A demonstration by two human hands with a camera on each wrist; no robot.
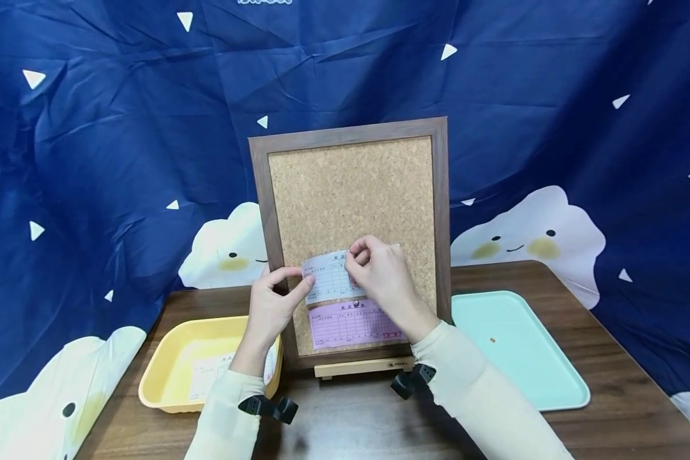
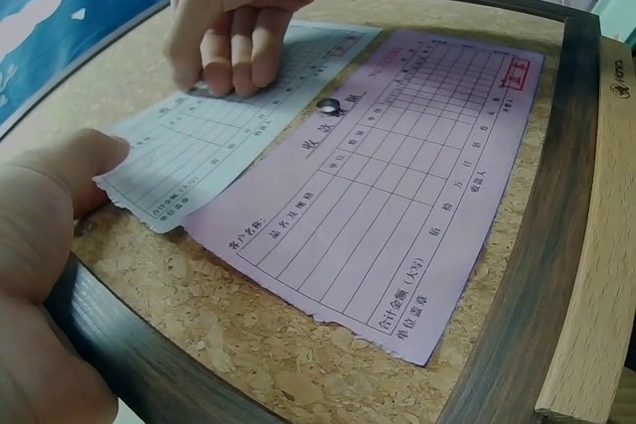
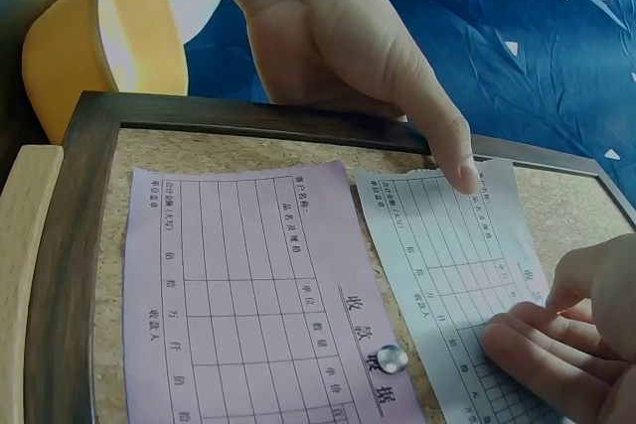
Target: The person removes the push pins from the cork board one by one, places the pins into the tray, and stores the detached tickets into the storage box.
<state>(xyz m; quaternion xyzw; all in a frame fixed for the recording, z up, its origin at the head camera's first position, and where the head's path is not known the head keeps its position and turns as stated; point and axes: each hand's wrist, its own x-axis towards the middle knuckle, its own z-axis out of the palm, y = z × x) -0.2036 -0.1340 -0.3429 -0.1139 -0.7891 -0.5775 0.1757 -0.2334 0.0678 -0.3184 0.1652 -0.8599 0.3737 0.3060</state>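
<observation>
A light blue receipt slip (image 1: 324, 281) lies against the corkboard (image 1: 356, 191), above a purple receipt slip (image 1: 351, 324). My left hand (image 1: 271, 306) pinches the blue slip's left edge, its thumb on the printed face. At the blue slip's upper middle is my right hand (image 1: 382, 271), thumb and forefinger brought together and the other fingers curled over the paper (image 3: 497, 354). Whatever lies between those right fingertips is hidden. A round silver pushpin (image 2: 328, 105) sits at the top middle of the purple slip, also seen as a shiny pin head (image 3: 392, 358) in the right wrist view.
The board's dark wooden frame (image 1: 444, 211) leans on a light wooden stand (image 1: 362, 367). On the left stands a yellow basin (image 1: 167, 345) with paper slips inside. A mint green tray (image 1: 529, 358) lies on the right, with a small orange-brown bit (image 1: 492, 340) on it.
</observation>
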